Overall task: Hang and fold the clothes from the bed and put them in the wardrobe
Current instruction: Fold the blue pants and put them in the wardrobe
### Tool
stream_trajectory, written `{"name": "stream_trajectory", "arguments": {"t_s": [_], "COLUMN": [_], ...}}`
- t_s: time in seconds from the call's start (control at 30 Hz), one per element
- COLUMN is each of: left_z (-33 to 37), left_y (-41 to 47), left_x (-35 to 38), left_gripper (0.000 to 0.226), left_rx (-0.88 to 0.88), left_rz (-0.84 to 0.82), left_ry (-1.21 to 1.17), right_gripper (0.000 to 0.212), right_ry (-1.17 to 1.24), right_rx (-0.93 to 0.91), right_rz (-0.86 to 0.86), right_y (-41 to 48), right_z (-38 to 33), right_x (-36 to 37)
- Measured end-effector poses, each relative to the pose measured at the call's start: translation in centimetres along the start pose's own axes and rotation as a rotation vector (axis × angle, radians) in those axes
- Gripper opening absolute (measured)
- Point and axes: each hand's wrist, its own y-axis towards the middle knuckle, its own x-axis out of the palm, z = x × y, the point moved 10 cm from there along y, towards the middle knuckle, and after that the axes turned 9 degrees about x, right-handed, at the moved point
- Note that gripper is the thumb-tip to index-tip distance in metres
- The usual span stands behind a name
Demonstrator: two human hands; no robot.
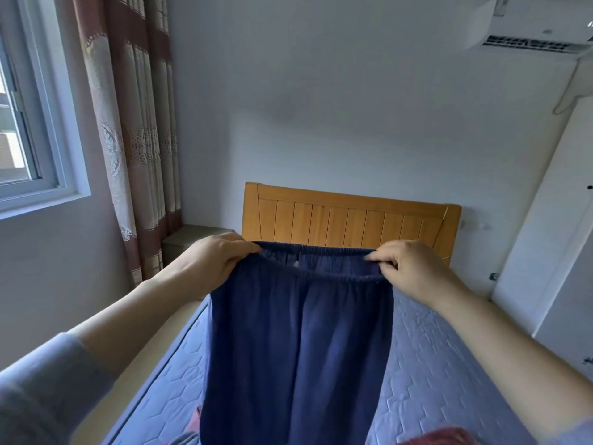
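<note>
A pair of dark blue trousers with an elastic waistband hangs in the air above the bed. My left hand pinches the left end of the waistband. My right hand pinches its right end, so the waistband is stretched level between them. The legs drop straight down and out of view at the bottom. A white wardrobe stands at the right edge. A red garment and a grey one show on the bed at the bottom edge, mostly hidden.
The bed has a blue quilted mattress and a wooden headboard against the far wall. A grey bedside cabinet stands left of it below striped curtains. A window is at left, an air conditioner at upper right.
</note>
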Motion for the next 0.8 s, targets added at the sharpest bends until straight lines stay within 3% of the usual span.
{"name": "stream_trajectory", "arguments": {"t_s": [0.13,0.27,0.37,0.5,0.63,0.8], "left_z": [-0.9,-1.9,-1.9,-2.2,-1.3,-1.1], "left_y": [0.0,0.0,0.7,2.5,5.1,6.2], "left_x": [-0.2,0.3,-0.6,-1.6,-5.4,-6.5], "left_gripper": [0.014,0.021,0.034,0.04,0.029,0.024], "left_rx": [0.001,-0.027,-0.029,-0.11,-0.154,-0.244], "left_rz": [-0.053,-0.098,-0.016,-0.006,0.208,0.358], "left_ry": [0.015,0.04,0.08,0.179,0.139,-0.053], "right_gripper": [0.032,0.015,0.022,0.014,0.005,0.011], "right_ry": [-0.29,-0.36,-0.304,-0.128,0.028,0.215], "right_rx": [0.093,0.129,0.12,0.172,0.2,0.192], "right_rz": [-0.052,-0.043,0.066,0.241,0.42,0.424], "right_y": [-0.2,-0.8,-0.5,0.5,1.6,2.0], "right_z": [2.6,3.5,3.2,3.8,3.8,3.9], "right_x": [0.4,-0.3,-1.8,-5.7,-9.3,-9.6]}}
